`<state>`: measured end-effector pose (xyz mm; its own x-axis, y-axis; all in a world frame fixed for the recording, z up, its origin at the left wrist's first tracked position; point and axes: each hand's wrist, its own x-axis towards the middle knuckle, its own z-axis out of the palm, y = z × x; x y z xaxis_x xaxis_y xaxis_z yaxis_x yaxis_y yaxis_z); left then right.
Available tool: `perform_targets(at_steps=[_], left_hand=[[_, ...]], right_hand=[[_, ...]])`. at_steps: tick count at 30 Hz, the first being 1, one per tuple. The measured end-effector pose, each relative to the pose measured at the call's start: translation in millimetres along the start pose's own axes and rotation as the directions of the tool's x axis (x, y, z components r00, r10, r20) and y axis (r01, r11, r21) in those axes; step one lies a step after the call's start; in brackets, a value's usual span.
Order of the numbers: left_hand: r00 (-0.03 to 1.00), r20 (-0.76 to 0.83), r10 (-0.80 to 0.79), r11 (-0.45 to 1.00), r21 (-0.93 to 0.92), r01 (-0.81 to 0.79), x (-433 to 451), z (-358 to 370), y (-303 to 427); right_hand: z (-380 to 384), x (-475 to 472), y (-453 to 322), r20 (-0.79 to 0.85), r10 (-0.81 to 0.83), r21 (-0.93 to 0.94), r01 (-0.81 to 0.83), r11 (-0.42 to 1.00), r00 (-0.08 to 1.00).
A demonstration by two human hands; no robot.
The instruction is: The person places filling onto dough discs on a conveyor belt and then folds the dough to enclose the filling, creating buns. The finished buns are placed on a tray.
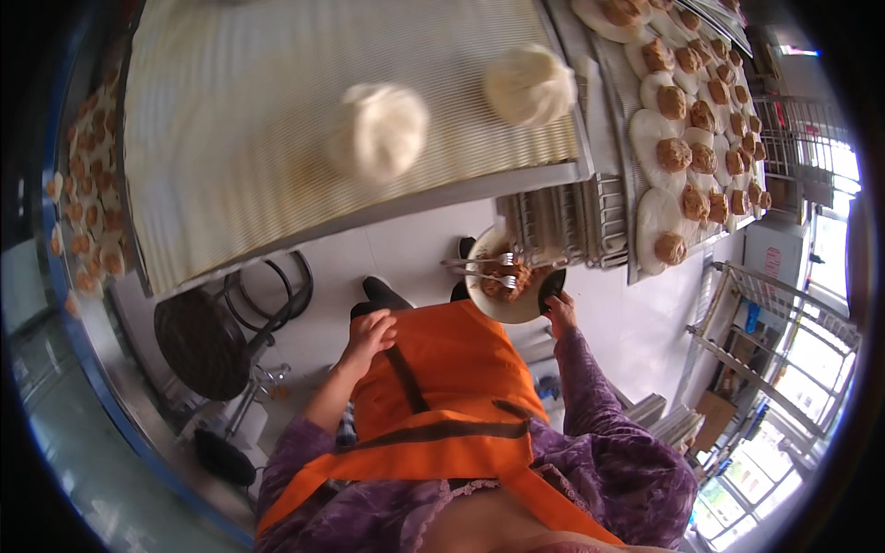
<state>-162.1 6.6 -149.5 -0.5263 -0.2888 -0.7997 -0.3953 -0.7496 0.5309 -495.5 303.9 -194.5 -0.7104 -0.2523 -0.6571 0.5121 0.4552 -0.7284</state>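
My right hand grips the edge of a pale, shallow bowl, at a dark patch on its rim. Inside the bowl lie a brown minced filling and two metal forks. Part of the bowl's far side is hidden under the worktop edge. My left hand hangs in front of my orange apron, its fingers loosely curled around nothing that I can see. Two pleated white dough buns, a blurred one and another, rest on a ribbed tray before me.
Flat dough rounds topped with filling balls cover a tray at the right; more such rounds lie at the far left. A dark round stool stands at my left. Metal racks stand at the right.
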Motion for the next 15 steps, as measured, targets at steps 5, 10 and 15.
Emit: perform_targets(at_steps=[5, 10, 15], left_hand=[[0.984, -0.18, 0.001, 0.999, 0.037, 0.006, 2.8, -31.4, 8.7], [0.962, -0.271, -0.015, 0.999, 0.033, 0.025, 11.2, -45.8, 19.1], [0.941, -0.338, 0.034, 0.99, 0.143, 0.016, 19.0, -50.1, 21.9]], right_hand=[[-30.9, 98.7, 66.2, -0.243, 0.061, 0.218, -0.007, 0.976, 0.968], [-8.2, 186.1, 113.1, -0.278, 0.169, 0.196, -0.116, 0.974, 0.946], [40.4, 262.3, 120.2, -0.235, 0.213, 0.172, -0.175, 0.969, 0.948]])
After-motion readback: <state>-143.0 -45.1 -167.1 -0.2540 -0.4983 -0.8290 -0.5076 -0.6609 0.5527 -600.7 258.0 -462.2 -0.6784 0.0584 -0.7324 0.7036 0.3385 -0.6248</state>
